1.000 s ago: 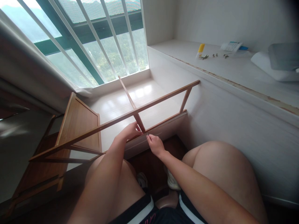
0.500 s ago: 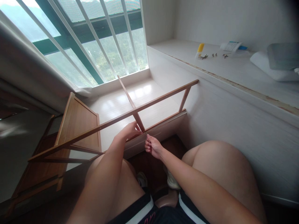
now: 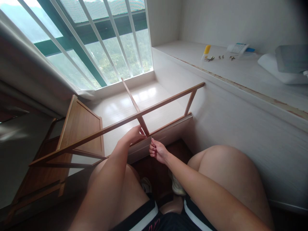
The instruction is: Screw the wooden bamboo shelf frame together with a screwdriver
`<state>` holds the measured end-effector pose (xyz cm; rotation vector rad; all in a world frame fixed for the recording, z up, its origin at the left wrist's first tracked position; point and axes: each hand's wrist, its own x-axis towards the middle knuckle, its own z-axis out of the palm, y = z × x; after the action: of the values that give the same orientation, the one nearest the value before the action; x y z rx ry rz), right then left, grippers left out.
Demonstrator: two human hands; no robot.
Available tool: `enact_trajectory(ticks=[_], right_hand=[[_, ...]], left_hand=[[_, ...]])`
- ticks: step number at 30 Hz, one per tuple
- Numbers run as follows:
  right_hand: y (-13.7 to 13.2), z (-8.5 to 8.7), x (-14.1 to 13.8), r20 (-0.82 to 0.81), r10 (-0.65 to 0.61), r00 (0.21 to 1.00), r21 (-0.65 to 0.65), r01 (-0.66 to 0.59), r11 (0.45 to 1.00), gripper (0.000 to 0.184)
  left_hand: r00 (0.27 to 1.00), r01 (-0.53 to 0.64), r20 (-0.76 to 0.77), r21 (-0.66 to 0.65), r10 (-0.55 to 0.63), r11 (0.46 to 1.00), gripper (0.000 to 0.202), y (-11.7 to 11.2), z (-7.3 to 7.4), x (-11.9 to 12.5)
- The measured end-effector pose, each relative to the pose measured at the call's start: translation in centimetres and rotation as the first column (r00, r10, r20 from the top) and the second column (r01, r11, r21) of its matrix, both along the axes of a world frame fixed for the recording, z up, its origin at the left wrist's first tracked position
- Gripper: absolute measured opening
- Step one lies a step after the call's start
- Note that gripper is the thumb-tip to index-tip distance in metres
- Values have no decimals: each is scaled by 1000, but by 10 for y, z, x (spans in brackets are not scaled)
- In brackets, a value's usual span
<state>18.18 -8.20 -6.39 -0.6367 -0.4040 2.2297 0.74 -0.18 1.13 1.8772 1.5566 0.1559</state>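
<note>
A brown wooden frame (image 3: pixel 120 121) with thin rails and crossbars lies across the window ledge in front of me. My left hand (image 3: pixel 135 134) is curled around the lower end of its middle crossbar, fingers at the joint with the near rail. Just right of that joint, my right hand (image 3: pixel 157 150) is closed in a pinch on a thin metal tool (image 3: pixel 151 137), perhaps a hex key. Its tip points up at the joint; most of it is hidden in the fist. Whether a screw sits there is too small to see.
On the white shelf (image 3: pixel 240 73) at right are a yellow-capped bottle (image 3: pixel 206 51), several small screws (image 3: pixel 211 58), a plastic packet (image 3: pixel 238 48) and a white container (image 3: pixel 276 67). Wooden panels (image 3: pixel 83 123) stand at left beside a curtain (image 3: pixel 31 61). A barred window (image 3: pixel 108 41) is behind.
</note>
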Motion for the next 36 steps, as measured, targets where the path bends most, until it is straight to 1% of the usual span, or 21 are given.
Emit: enact_trajectory(ticks=[5, 7, 9, 11, 13, 14, 16, 18, 20, 23, 25, 27, 28, 29, 31, 33, 34, 35, 36], right_hand=[[-2, 0, -5, 163, -91, 982, 83, 78, 994, 46], [-2, 0, -7, 238, -115, 965, 128, 86, 988, 46], [-2, 1, -8, 322, -130, 938, 179, 75, 981, 45], [-1, 1, -8, 437, -167, 884, 252, 58, 966, 44], [1, 1, -7, 567, -249, 785, 368, 28, 929, 43], [2, 1, -5, 622, -303, 722, 437, 1, 899, 43], [5, 2, -2, 690, -410, 597, 556, -74, 828, 44], [6, 4, 1, 727, -475, 497, 612, -154, 776, 44], [6, 7, 2, 765, -496, 411, 614, -230, 755, 43], [5, 11, 3, 815, -510, 274, 578, -333, 745, 40], [4, 13, 4, 826, -532, 185, 560, -378, 737, 38], [4, 14, 5, 821, -555, 136, 559, -392, 731, 36], [4, 13, 6, 816, -561, 136, 566, -383, 730, 36], [5, 12, 6, 811, -564, 154, 577, -365, 731, 36], [6, 10, 6, 795, -559, 235, 606, -309, 733, 38], [7, 6, 4, 760, -538, 365, 633, -226, 740, 41], [7, 5, 3, 735, -510, 447, 630, -172, 757, 42], [7, 3, 1, 704, -466, 536, 605, -109, 789, 43], [7, 2, -1, 661, -406, 631, 552, -43, 833, 44]], left_hand=[[1000, 1, 2, -12, 0, 1000, 38, 0, 1, 1], [1000, 6, -2, -16, -6, 1000, 38, 1, 2, 1], [1000, 9, -8, -18, -10, 1000, 38, 1, 2, 1], [1000, 10, -7, -15, -10, 1000, 38, 1, 3, 1], [1000, 12, 2, -7, -12, 1000, 37, 0, 3, 1], [1000, 11, 4, -3, -11, 1000, 37, 0, 3, 1], [1000, 12, 4, 3, -12, 1000, 36, -1, 3, 1], [1000, 13, -3, 0, -13, 1000, 35, 0, 4, 1], [1000, 13, -12, -4, -13, 1000, 35, 0, 4, 2], [1000, 8, -24, -8, -8, 1000, 36, 0, 4, 2], [1000, 9, -23, -12, -10, 1000, 37, 1, 4, 2], [1000, 10, -22, -12, -11, 1000, 37, 1, 4, 1], [1000, 11, -23, -12, -12, 1000, 37, 1, 3, 1], [1000, 11, -25, -12, -11, 1000, 37, 1, 3, 1], [1000, 7, -28, -12, -7, 1000, 36, 0, 3, 1], [1000, 2, -30, -17, -2, 1000, 35, 0, 4, 2], [1000, -1, -31, -20, 1, 1000, 35, 1, 4, 2], [999, -3, -34, -22, 3, 1000, 36, 1, 4, 2], [999, -3, -36, -23, 2, 1000, 36, 1, 4, 2]])
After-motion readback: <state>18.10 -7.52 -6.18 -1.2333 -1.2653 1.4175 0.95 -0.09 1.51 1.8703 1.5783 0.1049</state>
